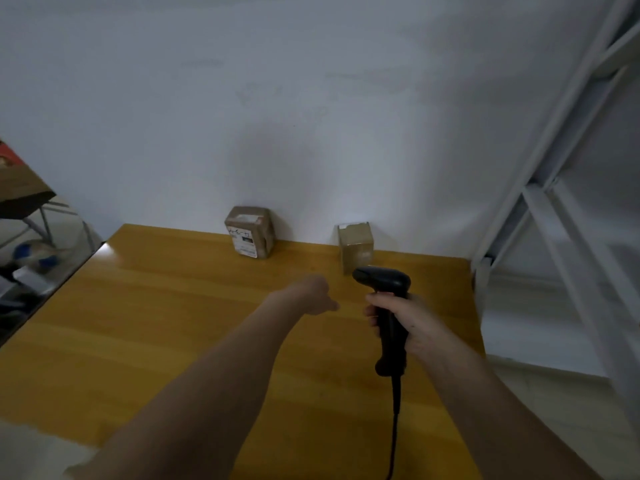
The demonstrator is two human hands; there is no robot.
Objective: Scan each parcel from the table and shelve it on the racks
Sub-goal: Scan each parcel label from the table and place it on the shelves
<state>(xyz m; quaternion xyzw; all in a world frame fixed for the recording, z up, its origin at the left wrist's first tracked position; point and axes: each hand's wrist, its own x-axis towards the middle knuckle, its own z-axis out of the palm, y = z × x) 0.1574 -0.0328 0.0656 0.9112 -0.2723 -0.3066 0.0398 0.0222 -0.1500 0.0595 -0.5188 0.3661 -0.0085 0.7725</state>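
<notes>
Two small brown parcels stand at the far edge of the wooden table point(173, 323), against the wall. The left parcel point(250, 232) carries a white label. The right parcel point(356, 247) is taped and upright. My right hand point(405, 318) grips the handle of a black barcode scanner point(388, 306), whose head sits just in front of the right parcel. My left hand point(317, 294) reaches out over the table between the two parcels and holds nothing. Its fingers point away from me and I cannot see how they lie.
White metal racks point(561, 188) stand to the right of the table. At the left, beyond the table's edge, are a cardboard box point(20, 188) and clutter on the floor. The scanner's cable point(394, 427) hangs down toward me.
</notes>
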